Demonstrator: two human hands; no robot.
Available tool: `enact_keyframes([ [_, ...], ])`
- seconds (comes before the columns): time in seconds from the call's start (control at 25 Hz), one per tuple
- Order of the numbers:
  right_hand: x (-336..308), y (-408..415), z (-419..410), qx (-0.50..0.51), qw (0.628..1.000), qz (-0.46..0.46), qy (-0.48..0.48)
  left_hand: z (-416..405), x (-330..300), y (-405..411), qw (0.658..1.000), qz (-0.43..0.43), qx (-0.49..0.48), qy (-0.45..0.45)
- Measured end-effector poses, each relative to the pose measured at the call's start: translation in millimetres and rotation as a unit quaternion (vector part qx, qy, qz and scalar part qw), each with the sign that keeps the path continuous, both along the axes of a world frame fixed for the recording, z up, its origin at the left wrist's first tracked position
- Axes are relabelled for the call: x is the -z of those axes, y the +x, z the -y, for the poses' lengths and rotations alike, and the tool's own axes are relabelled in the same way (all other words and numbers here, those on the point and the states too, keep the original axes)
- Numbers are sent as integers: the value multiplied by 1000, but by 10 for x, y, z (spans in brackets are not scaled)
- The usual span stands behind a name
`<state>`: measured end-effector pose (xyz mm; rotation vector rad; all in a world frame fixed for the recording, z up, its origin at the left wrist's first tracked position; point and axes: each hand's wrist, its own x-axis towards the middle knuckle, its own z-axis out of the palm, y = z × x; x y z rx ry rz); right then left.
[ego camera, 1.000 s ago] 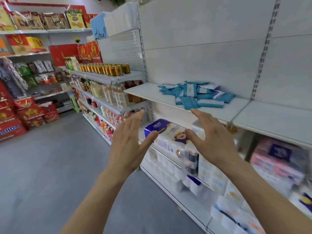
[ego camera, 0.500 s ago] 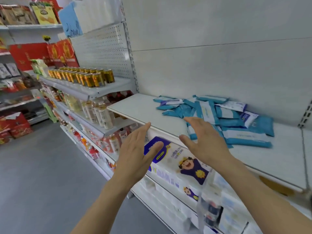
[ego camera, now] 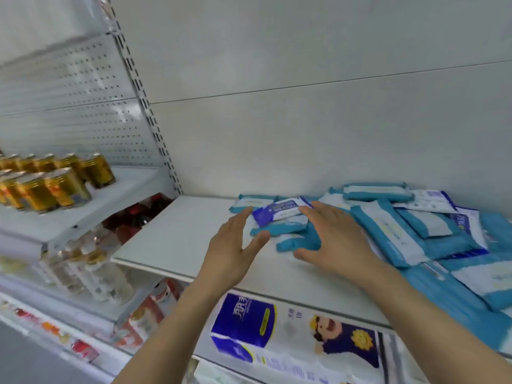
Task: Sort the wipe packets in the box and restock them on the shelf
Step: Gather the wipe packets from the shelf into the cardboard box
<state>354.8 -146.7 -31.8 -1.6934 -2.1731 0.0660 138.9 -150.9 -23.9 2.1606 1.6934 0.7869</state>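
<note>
Head view puts both of my hands over the white shelf (ego camera: 177,239), flanking the near-left end of a loose heap of wipe packets (ego camera: 410,231). The left hand (ego camera: 231,253) has its fingers straight and slightly spread, holding nothing, fingertips just short of the leftmost teal packet (ego camera: 277,228). The right hand (ego camera: 338,242) is likewise spread flat, palm down, lying over the teal packets at the heap's left side; whether the palm actually presses them I cannot tell.

Between the two hands sits a white-and-blue packet (ego camera: 279,212) on top of the teal ones. Its long axis runs roughly left to right along the shelf, tilted a little up toward the right, so its two short ends face my two hands. The left fingertips are just beside its left end; the right index finger reaches just past its right end. I judge the right hand to be the nearer, already over the pile.

The heap spreads from there rightward along the back panel, packets lying crossed at mixed angles, some teal, some white-and-blue. No box shows here. To my eye the sorting is hardly begun, and the next move calls for closing both hands inward on that top packet's ends.
</note>
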Motion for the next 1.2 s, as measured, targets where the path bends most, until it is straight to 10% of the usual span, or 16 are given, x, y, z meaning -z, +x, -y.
enact_keyframes([
  [0.56, 79, -322, -1075, 1, 994, 92, -66, -1811, 268, -172, 967, -169, 162, -100],
  [1.0, -9, -634, -1201, 84, 983, 165, -12, -2179, 194, -546, 961, 15, 230, -155],
  [1.2, -220, -532, -928, 203, 970, 109, 73, -2334, 229, -573, 957, -82, 240, -140],
])
